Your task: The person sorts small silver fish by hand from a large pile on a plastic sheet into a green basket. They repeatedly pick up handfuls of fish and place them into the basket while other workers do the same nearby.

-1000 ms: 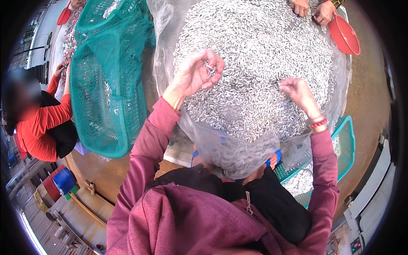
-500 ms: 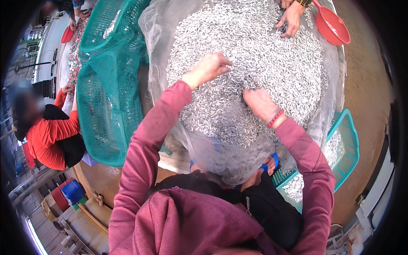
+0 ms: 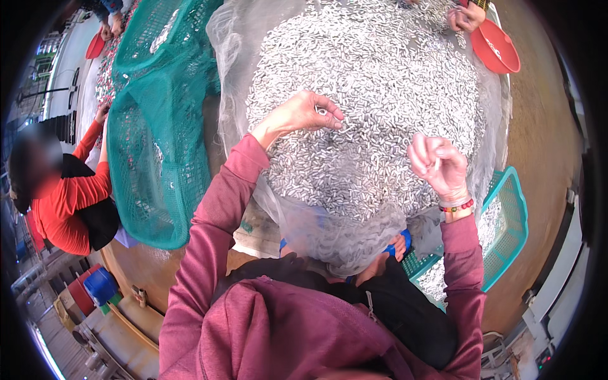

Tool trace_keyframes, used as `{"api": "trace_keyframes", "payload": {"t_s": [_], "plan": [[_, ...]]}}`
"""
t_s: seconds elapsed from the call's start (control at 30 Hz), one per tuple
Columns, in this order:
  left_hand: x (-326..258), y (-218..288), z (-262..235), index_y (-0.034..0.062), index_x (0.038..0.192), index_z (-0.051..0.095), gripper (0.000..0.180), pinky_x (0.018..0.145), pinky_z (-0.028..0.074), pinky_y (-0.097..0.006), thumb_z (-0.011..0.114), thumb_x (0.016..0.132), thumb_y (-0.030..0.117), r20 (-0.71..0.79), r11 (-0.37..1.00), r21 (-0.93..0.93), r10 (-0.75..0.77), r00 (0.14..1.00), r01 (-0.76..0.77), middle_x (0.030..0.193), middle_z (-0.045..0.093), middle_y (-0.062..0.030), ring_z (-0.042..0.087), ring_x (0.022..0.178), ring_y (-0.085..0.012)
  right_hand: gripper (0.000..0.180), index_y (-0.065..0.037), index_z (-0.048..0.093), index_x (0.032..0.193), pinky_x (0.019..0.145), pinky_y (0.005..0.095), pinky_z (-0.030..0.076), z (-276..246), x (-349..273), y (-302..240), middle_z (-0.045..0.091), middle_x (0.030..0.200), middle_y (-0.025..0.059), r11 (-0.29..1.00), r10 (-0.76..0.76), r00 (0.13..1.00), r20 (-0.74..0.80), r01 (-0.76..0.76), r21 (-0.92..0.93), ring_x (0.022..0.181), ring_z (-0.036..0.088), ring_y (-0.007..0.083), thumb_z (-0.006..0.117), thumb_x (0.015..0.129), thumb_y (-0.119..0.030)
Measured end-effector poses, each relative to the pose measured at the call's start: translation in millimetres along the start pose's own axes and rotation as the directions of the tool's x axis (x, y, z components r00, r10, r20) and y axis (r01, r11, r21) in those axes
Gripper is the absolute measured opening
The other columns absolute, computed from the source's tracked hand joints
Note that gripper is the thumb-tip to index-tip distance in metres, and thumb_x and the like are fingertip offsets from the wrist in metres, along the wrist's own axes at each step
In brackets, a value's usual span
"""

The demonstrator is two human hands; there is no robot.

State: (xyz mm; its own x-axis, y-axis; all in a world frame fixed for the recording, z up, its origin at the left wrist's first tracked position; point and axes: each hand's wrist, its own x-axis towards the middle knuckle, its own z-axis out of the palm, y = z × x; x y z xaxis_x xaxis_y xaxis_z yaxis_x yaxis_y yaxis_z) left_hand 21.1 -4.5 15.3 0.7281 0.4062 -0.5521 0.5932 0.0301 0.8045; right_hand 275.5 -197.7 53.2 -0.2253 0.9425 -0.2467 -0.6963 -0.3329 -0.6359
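A broad heap of small, slender silvery-white pieces [image 3: 373, 82] is spread over a pale mesh net [image 3: 231, 69]; what kind they are I cannot make out. My left hand [image 3: 304, 113] hovers low over the left-middle of the heap, thumb and fingertips pressed together; anything between them is too small to name. Palm turned up, my right hand [image 3: 441, 166] is raised above the heap's right side. Its fingers are curled, and a small white piece shows against them. Beaded bracelets [image 3: 457, 206] circle that wrist.
Teal baskets under green netting [image 3: 158, 158] stand at the left. A teal basket [image 3: 516, 231] holding similar pieces sits by my right forearm. A co-worker's hand [image 3: 467, 18] is near a red scoop [image 3: 495, 47]. Another person in orange [image 3: 69, 196] works at far left.
My right hand has lifted off the heap, moving right and turning palm up. My left hand has come slightly nearer and left. The co-worker's hand has shifted right, toward the red scoop.
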Motion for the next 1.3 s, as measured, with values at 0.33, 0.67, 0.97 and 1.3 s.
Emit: {"api": "trace_keyframes", "payload": {"t_s": [0.33, 0.67, 0.97, 1.3], "plan": [[44.1, -40.8, 73.5, -0.0002, 0.085, 0.062, 0.016, 0.073, 0.051, -0.046, 0.066, 0.080, 0.014, -0.016, 0.587, 0.760, 0.446, 0.895, -0.279, 0.086, 0.058, -0.0173, 0.063, 0.078, -0.0359, 0.036, -0.009, 0.039, 0.072, 0.035, 0.0175, 0.028, -11.0, -2.6, -10.0, 0.040, 0.063, 0.0032, 0.983, -0.043, 0.993, -0.111, 0.062, 0.171, 0.055, 0.041, 0.0124, 0.048, 0.097, -0.032], [-29.0, 11.4, 19.8, 0.0053, 0.082, 0.060, 0.005, 0.057, 0.044, -0.022, 0.061, 0.081, 0.010, 0.061, 0.924, -0.342, 0.203, 0.977, -0.171, 0.088, 0.056, -0.0022, 0.056, 0.069, -0.0137, 0.022, -0.005, 0.054, 0.092, 0.065, 0.0465, 0.046, -49.4, 7.9, 53.3, 0.064, 0.074, 0.0177, -0.314, -0.304, 0.905, -0.297, -0.389, -0.866, 0.077, 0.063, 0.0382, 0.062, 0.089, -0.026], [12.2, -10.4, 80.9, -0.0012, 0.095, 0.061, 0.020, 0.052, 0.045, -0.028, 0.061, 0.081, 0.013, 0.265, 0.649, -0.757, 0.202, 0.943, 0.074, 0.078, 0.059, -0.0093, 0.059, 0.070, -0.0178, 0.020, -0.010, 0.044, 0.074, 0.041, 0.0207, 0.029, -38.0, -7.3, 6.7, 0.045, 0.064, -0.0014, 0.934, 0.077, 0.953, -0.294, -0.172, -0.314, 0.056, 0.043, 0.0115, 0.058, 0.087, -0.017], [24.6, -33.2, 125.0, -0.0030, 0.076, 0.055, 0.018, 0.067, 0.049, -0.045, 0.062, 0.082, 0.013, 0.164, 0.648, 0.511, 0.572, 0.804, -0.565, 0.080, 0.056, -0.0170, 0.061, 0.074, -0.0363, 0.017, -0.006, 0.053, 0.084, 0.039, 0.0163, 0.029, -19.8, 12.6, -12.1, 0.047, 0.074, 0.0012, 0.964, 0.057, 0.958, -0.281, -0.126, -0.234, 0.060, 0.044, 0.0066, 0.058, 0.091, -0.021]]}}
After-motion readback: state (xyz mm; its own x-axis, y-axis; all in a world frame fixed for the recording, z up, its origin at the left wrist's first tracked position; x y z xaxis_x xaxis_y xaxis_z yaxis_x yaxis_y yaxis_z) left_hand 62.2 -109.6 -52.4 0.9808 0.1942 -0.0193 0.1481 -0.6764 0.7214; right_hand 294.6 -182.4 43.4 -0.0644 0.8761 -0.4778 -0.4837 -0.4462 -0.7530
